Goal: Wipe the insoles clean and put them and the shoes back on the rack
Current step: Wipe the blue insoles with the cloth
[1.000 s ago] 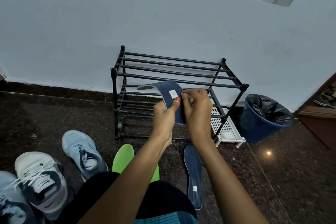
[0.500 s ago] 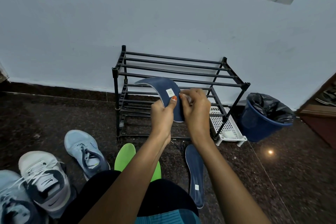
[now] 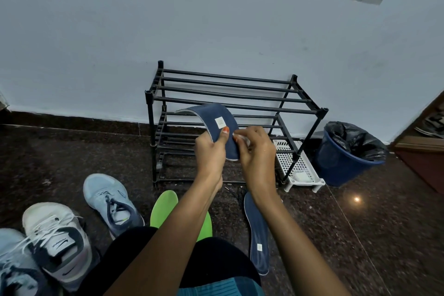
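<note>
Before the black rack [image 3: 230, 90], seen from my head camera, my left grip [image 3: 211, 149] curls round the bent blue insole [image 3: 213, 115], thumb pressed on its top face. My right grip [image 3: 258, 151] pinches a small white wipe [image 3: 241, 137] against that insole's edge. 1 second blue insole [image 3: 257, 230] and 1 green insole [image 3: 165, 206] lie on the floor [image 3: 360, 235] by my knees, with a light blue shoe [image 3: 108, 202] to their left.

Rack [image 3: 230, 94] set on floor [image 3: 360, 235] against wall [image 3: 120, 43]. Bin [image 3: 346, 166] placed right of rack, tray [image 3: 295, 166] lodged between them. Bent insole [image 3: 216, 118] held before rack: gripped at left edge by left hand [image 3: 211, 149], cloth [image 3: 241, 136] pinched against right edge by right hand [image 3: 257, 149]. Second insole [image 3: 165, 204] laid on floor beneath left forearm, third insole [image 3: 258, 230] to its right. Shoes [image 3: 108, 202] grouped on floor left of insoles
</note>
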Action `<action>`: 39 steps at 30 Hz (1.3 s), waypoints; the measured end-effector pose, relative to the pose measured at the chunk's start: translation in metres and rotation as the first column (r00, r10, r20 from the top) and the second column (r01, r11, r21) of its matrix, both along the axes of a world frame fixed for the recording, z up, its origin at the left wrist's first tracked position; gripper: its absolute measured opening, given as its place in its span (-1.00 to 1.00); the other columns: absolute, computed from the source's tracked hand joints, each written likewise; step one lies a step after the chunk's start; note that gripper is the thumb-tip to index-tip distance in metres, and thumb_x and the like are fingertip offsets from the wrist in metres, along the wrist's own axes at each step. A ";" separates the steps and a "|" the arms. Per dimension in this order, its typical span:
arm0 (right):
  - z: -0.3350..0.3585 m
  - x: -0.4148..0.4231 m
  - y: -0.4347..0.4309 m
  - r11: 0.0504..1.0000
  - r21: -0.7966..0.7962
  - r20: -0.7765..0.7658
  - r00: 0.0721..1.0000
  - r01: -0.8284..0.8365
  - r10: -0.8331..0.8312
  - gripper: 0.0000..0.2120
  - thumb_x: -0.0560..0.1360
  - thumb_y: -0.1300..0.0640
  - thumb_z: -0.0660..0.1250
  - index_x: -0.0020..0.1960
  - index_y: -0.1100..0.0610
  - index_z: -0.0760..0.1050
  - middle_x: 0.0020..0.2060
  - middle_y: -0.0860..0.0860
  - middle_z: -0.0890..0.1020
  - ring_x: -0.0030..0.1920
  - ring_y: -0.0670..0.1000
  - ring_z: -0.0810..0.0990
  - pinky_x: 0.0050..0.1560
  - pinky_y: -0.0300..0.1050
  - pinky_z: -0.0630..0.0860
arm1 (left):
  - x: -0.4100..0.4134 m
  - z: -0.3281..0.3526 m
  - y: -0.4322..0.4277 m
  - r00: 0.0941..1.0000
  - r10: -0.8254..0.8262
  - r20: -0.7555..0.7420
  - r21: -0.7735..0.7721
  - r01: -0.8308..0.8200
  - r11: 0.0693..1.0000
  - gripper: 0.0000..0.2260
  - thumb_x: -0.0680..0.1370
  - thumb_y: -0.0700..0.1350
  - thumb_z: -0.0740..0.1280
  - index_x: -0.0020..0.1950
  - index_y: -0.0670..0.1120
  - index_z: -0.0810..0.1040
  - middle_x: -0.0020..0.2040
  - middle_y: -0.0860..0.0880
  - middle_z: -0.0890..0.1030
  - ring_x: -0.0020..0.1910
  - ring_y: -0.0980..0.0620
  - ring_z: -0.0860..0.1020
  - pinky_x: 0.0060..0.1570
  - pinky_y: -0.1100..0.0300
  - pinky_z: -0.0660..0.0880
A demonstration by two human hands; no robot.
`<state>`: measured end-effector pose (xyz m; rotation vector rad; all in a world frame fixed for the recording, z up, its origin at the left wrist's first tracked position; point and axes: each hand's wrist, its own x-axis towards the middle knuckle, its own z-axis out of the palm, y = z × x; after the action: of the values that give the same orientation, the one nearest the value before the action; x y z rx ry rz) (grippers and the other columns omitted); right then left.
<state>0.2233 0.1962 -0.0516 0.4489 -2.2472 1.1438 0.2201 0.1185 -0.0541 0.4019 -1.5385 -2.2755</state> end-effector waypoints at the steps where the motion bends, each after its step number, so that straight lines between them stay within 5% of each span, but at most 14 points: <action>1: -0.004 0.004 0.000 1.000 0.013 0.002 1.000 -0.008 0.008 -0.89 0.47 0.36 0.29 -0.10 0.23 0.58 -0.21 0.05 0.53 -0.19 0.03 0.51 -0.19 -0.37 0.36 | 0.000 0.000 0.000 1.000 0.010 0.007 0.011 -0.010 1.000 -0.81 0.55 -0.27 0.28 -0.19 -0.02 0.52 -0.20 0.02 0.59 -0.14 0.00 0.56 0.01 0.04 0.49; 6: -0.014 0.024 0.000 0.996 0.029 0.007 0.997 -0.082 0.082 -0.86 0.46 0.37 0.30 -0.08 0.21 0.59 -0.19 0.02 0.53 -0.17 0.00 0.52 -0.18 -0.34 0.41 | -0.002 0.002 -0.003 0.998 0.059 0.010 0.079 -0.060 0.995 -0.80 0.56 -0.27 0.27 -0.23 -0.06 0.49 -0.25 -0.02 0.56 -0.19 -0.03 0.54 -0.06 0.04 0.48; 13: 0.002 0.001 0.004 0.999 -0.019 -0.019 0.999 0.038 -0.038 -0.90 0.46 0.36 0.32 -0.09 0.25 0.59 -0.21 0.05 0.53 -0.19 0.00 0.50 -0.17 -0.51 0.32 | 0.001 0.002 0.002 1.000 -0.005 -0.030 0.132 0.009 0.991 -0.80 0.56 -0.31 0.25 -0.18 -0.05 0.50 -0.21 0.01 0.58 -0.22 0.10 0.55 -0.14 0.22 0.47; 18: -0.014 0.022 -0.005 0.998 0.036 -0.039 0.998 -0.051 0.053 -0.87 0.46 0.29 0.27 -0.07 0.21 0.59 -0.17 0.06 0.56 -0.15 0.05 0.53 -0.14 -0.24 0.44 | -0.001 0.001 -0.004 0.999 0.040 -0.005 0.165 -0.039 0.986 -0.81 0.56 -0.29 0.25 -0.20 -0.08 0.51 -0.24 -0.02 0.57 -0.22 0.02 0.54 -0.11 0.11 0.47; 28: -0.002 0.007 0.003 0.996 -0.090 0.008 1.000 0.029 -0.028 -0.89 0.46 0.36 0.32 -0.07 0.24 0.59 -0.18 0.03 0.52 -0.17 -0.07 0.50 -0.14 -0.52 0.34 | 0.004 0.007 -0.001 0.996 -0.066 -0.058 0.215 0.077 0.974 -0.81 0.58 -0.30 0.21 -0.15 -0.06 0.51 -0.18 0.00 0.58 -0.16 0.07 0.55 -0.03 0.16 0.47; 39: -0.007 0.006 0.010 0.997 -0.078 0.052 0.999 0.006 -0.002 -0.75 0.43 0.37 0.35 0.10 0.22 0.57 -0.06 0.00 0.56 -0.09 -0.17 0.51 -0.01 -0.42 0.45 | 0.004 0.012 0.000 0.956 -0.270 -0.110 0.557 0.285 0.780 -0.86 0.62 -0.25 0.13 0.04 -0.20 0.48 -0.11 -0.11 0.57 -0.17 0.03 0.56 -0.23 0.25 0.57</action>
<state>0.2289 0.2059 -0.0581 0.3877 -2.2372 1.2496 0.2239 0.1182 -0.0420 0.3061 -0.9118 -2.9548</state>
